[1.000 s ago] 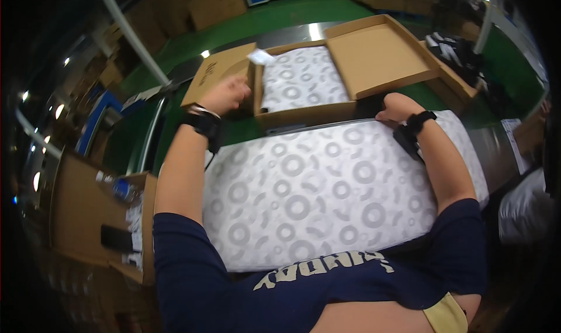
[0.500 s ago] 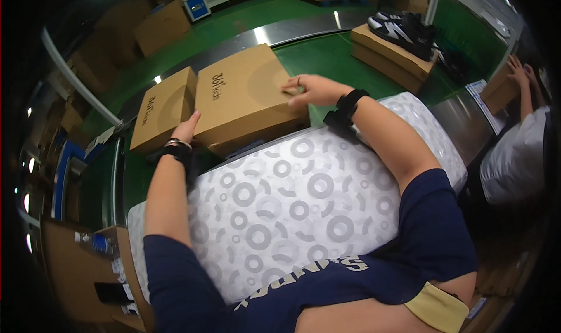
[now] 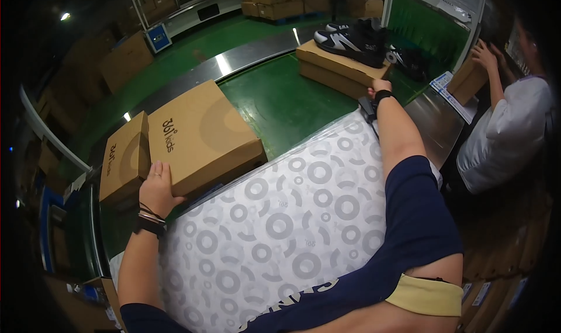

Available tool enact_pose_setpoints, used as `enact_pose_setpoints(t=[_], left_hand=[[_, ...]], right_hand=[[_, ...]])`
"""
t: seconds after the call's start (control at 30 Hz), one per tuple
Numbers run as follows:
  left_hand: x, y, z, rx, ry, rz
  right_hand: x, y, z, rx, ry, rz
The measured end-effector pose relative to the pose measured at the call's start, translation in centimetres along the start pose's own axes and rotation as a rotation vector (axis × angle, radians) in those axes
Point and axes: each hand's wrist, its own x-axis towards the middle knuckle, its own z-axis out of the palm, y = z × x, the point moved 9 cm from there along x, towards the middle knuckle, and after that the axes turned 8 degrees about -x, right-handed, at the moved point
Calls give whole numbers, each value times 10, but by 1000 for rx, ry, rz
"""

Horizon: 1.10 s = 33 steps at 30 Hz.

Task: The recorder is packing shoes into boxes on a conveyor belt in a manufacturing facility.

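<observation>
My left hand (image 3: 156,188) lies against the near left edge of a large brown shoebox (image 3: 201,134), fingers out on the lid and thumb spread along its side. A smaller brown box (image 3: 121,160) stands just left of it. At the far right my right hand (image 3: 381,87) is closed at the near corner of another brown shoebox (image 3: 336,75). Black shoes with white markings (image 3: 353,44) rest on that box. Under my arms spreads a stack of white wrapping paper (image 3: 274,222) printed with grey rings.
A metal-edged conveyor (image 3: 260,55) with a green belt runs behind the boxes. Another dark shoe (image 3: 409,63) is beside the right shoebox. On the right, a co-worker in a light top (image 3: 505,131) handles a brown box (image 3: 467,80). Stacked cartons (image 3: 286,3) stand far back.
My right hand has left the large box and reached right to the shoebox under the shoes. My left hand stays by the large box. The view has turned rightward.
</observation>
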Motion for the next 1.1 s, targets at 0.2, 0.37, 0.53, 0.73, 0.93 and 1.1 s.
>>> enact_pose_setpoints(t=[0.2, 0.37, 0.53, 0.73, 0.93, 1.1], left_hand=[[9, -19, 36, 108, -24, -177], [40, 4, 32, 46, 4, -179], [38, -43, 38, -78, -3, -351], [46, -22, 18, 46, -23, -377], [28, 105, -36, -354, 182, 15], [-26, 133, -104, -397, 718, 143]], right_hand=[[-25, -15, 82, -270, 10, -28], [-47, -23, 62, -34, -70, 22], [-245, -3, 145, 103, -319, 120], [-394, -150, 111, -297, -251, -1206], [-370, -168, 145, -527, -540, -1182], [-484, -206, 37, -303, -1031, -1048]])
